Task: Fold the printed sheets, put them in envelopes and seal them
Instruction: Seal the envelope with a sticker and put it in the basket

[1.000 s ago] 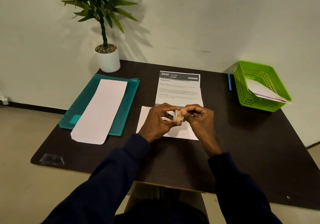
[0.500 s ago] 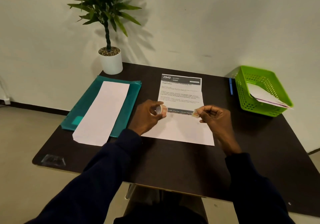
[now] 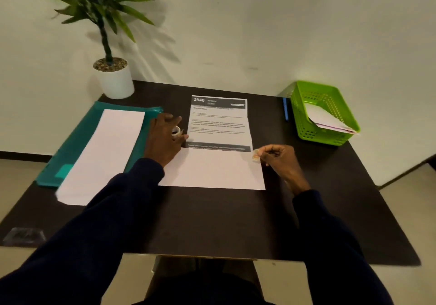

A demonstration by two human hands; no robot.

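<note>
At the middle of the counter [image 3: 212, 222] lies the printed sheet [image 3: 218, 123], its far part showing text, its near part hidden under what looks like a white envelope [image 3: 212, 170] wider than the sheet; whether the sheet is tucked inside or merely lying beneath cannot be told. On the sheet's left edge the left hand [image 3: 162, 139] rests with a small roll of tape [image 3: 175, 130] held among its fingers. At the envelope's far right corner the right hand [image 3: 280, 160] pinches a short piece of tape [image 3: 255, 156] between thumb and forefinger, the other fingers curled in. A long white sheet [image 3: 106, 153] lies on a teal folder [image 3: 77, 144] along the left edge, and a green basket [image 3: 306, 130] at the far right corner holds envelopes. The step in hand seems to be taping. To do it well, the sheet should probably be folded fully out of sight first, since tape laid now would catch the exposed page. The tape ought to be kept taut by its end so it does not curl onto itself, laid half on each side of the seam, then rubbed down from the middle outward. The left hand would serve better pressing the envelope flat.
</note>
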